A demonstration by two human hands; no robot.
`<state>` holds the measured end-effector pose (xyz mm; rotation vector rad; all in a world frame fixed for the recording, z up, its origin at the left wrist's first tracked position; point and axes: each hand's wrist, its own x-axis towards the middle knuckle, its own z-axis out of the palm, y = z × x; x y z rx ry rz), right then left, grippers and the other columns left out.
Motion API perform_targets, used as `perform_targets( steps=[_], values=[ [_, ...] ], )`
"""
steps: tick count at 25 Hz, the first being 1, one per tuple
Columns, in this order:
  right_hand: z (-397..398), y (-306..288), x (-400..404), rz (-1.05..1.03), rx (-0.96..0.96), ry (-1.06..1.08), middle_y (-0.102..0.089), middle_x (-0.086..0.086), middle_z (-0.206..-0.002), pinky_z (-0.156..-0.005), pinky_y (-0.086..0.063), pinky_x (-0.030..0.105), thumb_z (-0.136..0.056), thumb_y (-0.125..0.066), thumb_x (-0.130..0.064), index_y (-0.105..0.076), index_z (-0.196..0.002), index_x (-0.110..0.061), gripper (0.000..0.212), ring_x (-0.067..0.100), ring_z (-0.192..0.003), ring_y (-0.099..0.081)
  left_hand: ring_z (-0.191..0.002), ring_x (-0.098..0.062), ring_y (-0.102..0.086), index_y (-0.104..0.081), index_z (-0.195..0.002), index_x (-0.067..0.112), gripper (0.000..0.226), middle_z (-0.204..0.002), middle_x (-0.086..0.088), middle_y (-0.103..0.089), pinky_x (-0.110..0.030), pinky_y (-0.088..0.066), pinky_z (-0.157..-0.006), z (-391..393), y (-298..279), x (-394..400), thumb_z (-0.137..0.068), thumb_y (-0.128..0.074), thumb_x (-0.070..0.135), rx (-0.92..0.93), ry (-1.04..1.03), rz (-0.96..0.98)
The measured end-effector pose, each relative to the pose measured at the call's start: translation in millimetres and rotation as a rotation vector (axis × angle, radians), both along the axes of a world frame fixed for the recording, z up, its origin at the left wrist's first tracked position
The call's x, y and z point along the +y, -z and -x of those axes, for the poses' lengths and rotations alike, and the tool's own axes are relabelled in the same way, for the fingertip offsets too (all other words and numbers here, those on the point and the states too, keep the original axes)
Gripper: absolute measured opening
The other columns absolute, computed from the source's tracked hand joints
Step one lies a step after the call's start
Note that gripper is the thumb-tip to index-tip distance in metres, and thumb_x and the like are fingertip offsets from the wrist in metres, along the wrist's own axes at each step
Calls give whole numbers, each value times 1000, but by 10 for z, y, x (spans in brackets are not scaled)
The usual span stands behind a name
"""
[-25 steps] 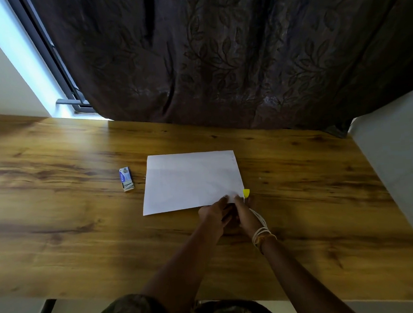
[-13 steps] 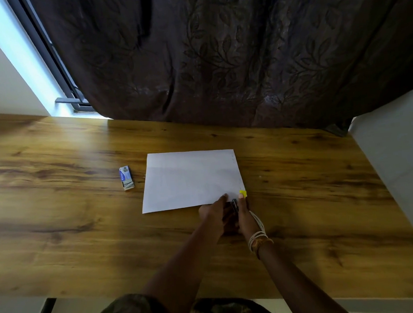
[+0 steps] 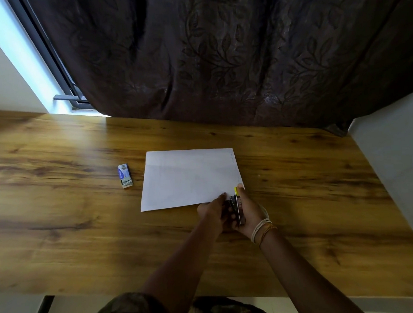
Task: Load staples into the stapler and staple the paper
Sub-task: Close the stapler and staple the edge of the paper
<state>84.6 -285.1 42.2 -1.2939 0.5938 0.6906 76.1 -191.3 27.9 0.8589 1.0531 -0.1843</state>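
Observation:
A white sheet of paper [image 3: 189, 177] lies flat in the middle of the wooden table [image 3: 59, 227]. Both my hands meet at its near right corner. My right hand [image 3: 249, 212] grips a small dark stapler [image 3: 238, 206] with a yellow tip, held on edge at the paper's corner. My left hand [image 3: 212, 208] closes on the stapler's other side, its fingertips touching the paper's near edge. Most of the stapler is hidden between the two hands. A small blue and white staple box [image 3: 124, 175] sits left of the paper, open, with staples showing.
A dark leaf-patterned curtain [image 3: 230, 57] hangs behind the table's far edge. A window frame [image 3: 55, 69] shows at the upper left. A white wall [image 3: 396, 155] borders the table on the right. The table's near edge is close to my body.
The stapler's yellow tip has shifted slightly left, from just off the paper's corner onto it. Both hands stayed together at the near right corner.

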Motion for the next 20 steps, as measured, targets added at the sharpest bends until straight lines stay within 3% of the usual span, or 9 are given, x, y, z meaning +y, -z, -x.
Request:
perform_targets(
  steps=[5, 9, 12, 20],
  values=[
    [3, 94, -30, -185, 13, 82, -64, -1, -65, -46, -48, 23, -80, -57, -62, -68, -85, -16, 47, 12, -55, -57, -81, -27, -72, -62, -107, 1, 42, -96, -15, -72, -35, -60, -68, 14, 7, 3, -75, -80, 20, -12, -12, -6],
    [-24, 135, -27, -130, -22, 66, -64, 0, -65, -43, -47, 22, -84, -58, -54, -66, -81, -12, 42, 11, -52, -59, -73, -23, -71, -62, -95, 3, 30, -86, -12, -72, -32, -60, -59, 26, -3, 14, -76, -80, 18, -29, -29, 7],
    [-60, 118, -52, -91, -20, 41, -64, 1, -69, -42, -45, 22, -84, -60, -51, -66, -81, -11, 40, 12, -55, -57, -73, -24, -72, -59, -87, 5, 26, -85, -13, -71, -34, -60, -61, 25, -9, 11, -76, -80, 16, -32, -37, 17],
    [-83, 102, -27, -83, -28, 19, -63, 3, -72, -47, -44, 24, -84, -63, -44, -65, -86, -10, 34, 13, -61, -56, -74, -25, -71, -60, -98, 3, 30, -89, -14, -70, -35, -60, -61, 28, -15, 20, -77, -79, 13, -54, -71, 57]
  ],
)
